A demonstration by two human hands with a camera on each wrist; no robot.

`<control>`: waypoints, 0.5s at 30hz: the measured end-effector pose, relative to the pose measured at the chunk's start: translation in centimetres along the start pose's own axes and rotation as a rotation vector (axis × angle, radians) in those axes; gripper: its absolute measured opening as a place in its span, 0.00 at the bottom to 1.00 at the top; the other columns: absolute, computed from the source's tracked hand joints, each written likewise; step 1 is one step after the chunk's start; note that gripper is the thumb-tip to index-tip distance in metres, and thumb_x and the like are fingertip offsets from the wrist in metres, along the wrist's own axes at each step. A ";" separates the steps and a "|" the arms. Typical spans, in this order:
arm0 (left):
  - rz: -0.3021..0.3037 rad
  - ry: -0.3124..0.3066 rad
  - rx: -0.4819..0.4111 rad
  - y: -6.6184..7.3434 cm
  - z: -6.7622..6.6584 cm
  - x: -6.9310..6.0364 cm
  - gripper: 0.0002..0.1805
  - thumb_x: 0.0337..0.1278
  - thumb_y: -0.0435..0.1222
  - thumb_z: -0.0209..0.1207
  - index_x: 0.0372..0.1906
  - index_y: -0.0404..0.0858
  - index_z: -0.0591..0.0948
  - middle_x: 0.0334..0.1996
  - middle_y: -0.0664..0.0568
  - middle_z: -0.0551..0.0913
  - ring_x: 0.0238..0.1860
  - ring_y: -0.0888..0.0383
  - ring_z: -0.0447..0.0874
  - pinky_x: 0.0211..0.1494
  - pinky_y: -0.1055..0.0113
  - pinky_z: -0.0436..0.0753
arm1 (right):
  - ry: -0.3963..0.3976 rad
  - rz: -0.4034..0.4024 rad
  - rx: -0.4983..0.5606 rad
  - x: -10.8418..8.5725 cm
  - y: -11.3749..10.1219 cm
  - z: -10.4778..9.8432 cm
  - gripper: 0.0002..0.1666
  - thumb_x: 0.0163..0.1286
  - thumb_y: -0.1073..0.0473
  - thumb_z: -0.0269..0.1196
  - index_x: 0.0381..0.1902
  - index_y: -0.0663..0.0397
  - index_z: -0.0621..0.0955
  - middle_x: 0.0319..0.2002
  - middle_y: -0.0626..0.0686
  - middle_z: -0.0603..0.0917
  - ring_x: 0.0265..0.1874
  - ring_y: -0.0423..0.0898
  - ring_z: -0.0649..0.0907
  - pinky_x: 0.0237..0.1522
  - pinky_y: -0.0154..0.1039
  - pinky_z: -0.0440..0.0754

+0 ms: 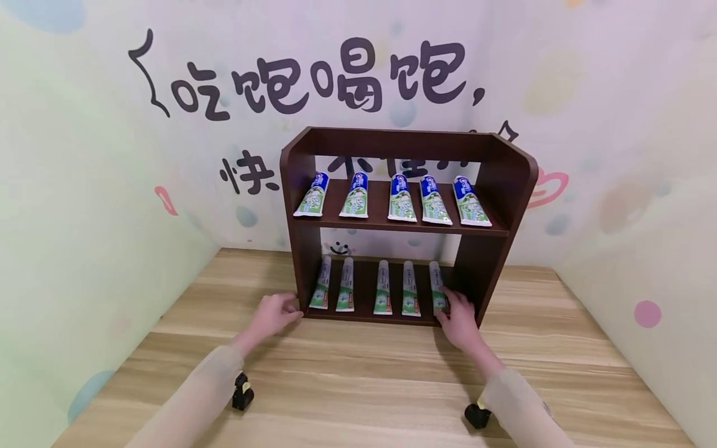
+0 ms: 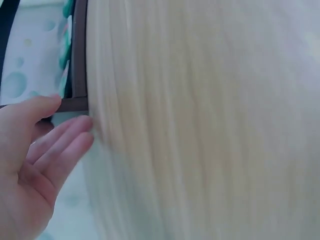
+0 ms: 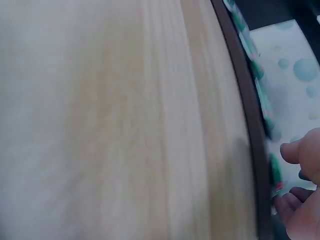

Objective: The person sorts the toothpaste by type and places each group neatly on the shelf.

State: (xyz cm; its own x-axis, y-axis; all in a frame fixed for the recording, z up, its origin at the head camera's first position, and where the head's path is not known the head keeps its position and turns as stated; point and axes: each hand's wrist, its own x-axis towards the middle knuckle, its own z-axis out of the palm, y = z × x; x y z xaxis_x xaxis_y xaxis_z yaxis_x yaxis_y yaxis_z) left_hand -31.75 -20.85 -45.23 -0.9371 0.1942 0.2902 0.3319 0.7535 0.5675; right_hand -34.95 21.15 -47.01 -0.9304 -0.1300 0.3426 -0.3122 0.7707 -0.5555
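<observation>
At the lower left front corner of a dark brown two-tier shelf point(image 1: 358, 225), my left hand point(image 1: 274, 313) grips the side panel. In the left wrist view its thumb point(image 2: 47, 105) lies over the panel's edge point(image 2: 74, 105), with the other fingers on the outer side. My right hand point(image 1: 460, 320) is inside the lower tier at the right, its thumb and fingers spread about the rightmost grey-and-green toothpaste tube point(image 1: 435, 274). That tube's lower end is partly hidden; in the right wrist view the fingertips point(image 3: 282, 202) are close to it and the thumb stands apart.
Several blue-and-green toothpaste tubes point(image 1: 403, 202) lie in a row on the upper tier. Several grey-and-green tubes point(image 1: 383, 289) lie along the lower one. The shelf stands on a wood-grain table point(image 1: 358, 386) before a printed wall point(image 1: 224, 37). Both wrists carry small black devices point(image 1: 243, 395).
</observation>
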 end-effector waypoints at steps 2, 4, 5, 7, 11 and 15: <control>0.041 -0.038 0.004 0.0 -0.8 -0.5 0.24 0.55 0.29 0.65 0.55 0.19 0.77 0.33 0.37 0.89 0.32 0.48 0.90 0.38 0.60 0.88 | 0.009 -0.052 -0.020 -0.4 -0.5 -0.4 0.35 0.67 0.64 0.63 0.68 0.70 0.66 0.65 0.75 0.68 0.64 0.70 0.68 0.64 0.66 0.61; 0.091 -0.080 0.028 0.0 -1.8 -1.0 0.23 0.57 0.30 0.64 0.57 0.22 0.77 0.38 0.35 0.89 0.35 0.46 0.91 0.41 0.58 0.88 | 0.023 -0.109 -0.043 -0.9 -1.2 -0.9 0.34 0.67 0.65 0.64 0.67 0.70 0.68 0.65 0.73 0.70 0.64 0.68 0.69 0.62 0.64 0.64; 0.120 -0.098 0.052 0.0 -2.4 -1.3 0.23 0.58 0.31 0.64 0.58 0.24 0.77 0.41 0.35 0.88 0.38 0.44 0.91 0.42 0.56 0.88 | 0.029 -0.138 -0.051 -1.1 -1.6 -1.3 0.33 0.66 0.64 0.64 0.67 0.69 0.69 0.65 0.72 0.71 0.63 0.68 0.70 0.62 0.63 0.65; 0.158 -0.122 0.126 0.2 -3.6 -1.9 0.24 0.60 0.34 0.64 0.60 0.30 0.78 0.47 0.37 0.87 0.43 0.43 0.90 0.47 0.53 0.87 | 0.039 -0.199 -0.061 -1.6 -2.3 -2.3 0.31 0.66 0.65 0.65 0.66 0.68 0.71 0.65 0.69 0.72 0.62 0.67 0.71 0.61 0.62 0.67; 0.225 -0.111 0.273 0.8 -6.1 -3.2 0.27 0.60 0.41 0.64 0.64 0.40 0.77 0.58 0.41 0.83 0.54 0.41 0.85 0.57 0.47 0.82 | 0.018 -0.309 -0.064 -2.7 -3.2 -4.8 0.32 0.67 0.60 0.65 0.67 0.61 0.72 0.67 0.66 0.72 0.62 0.66 0.70 0.59 0.64 0.68; 0.249 -0.055 0.398 1.6 -8.2 -4.4 0.33 0.58 0.51 0.65 0.68 0.47 0.74 0.68 0.40 0.74 0.67 0.35 0.72 0.65 0.38 0.73 | -0.048 -0.374 -0.099 -4.1 -3.1 -7.2 0.40 0.65 0.50 0.68 0.72 0.47 0.68 0.73 0.60 0.66 0.69 0.65 0.62 0.61 0.67 0.65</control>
State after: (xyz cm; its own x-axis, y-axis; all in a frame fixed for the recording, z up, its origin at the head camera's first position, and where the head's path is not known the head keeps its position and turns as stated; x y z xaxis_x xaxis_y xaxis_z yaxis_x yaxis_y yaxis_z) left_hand -26.24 -25.65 -39.31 -0.8424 0.4244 0.3321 0.4898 0.8600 0.1432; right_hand -28.80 23.82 -41.20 -0.7646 -0.4404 0.4705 -0.6136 0.7208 -0.3224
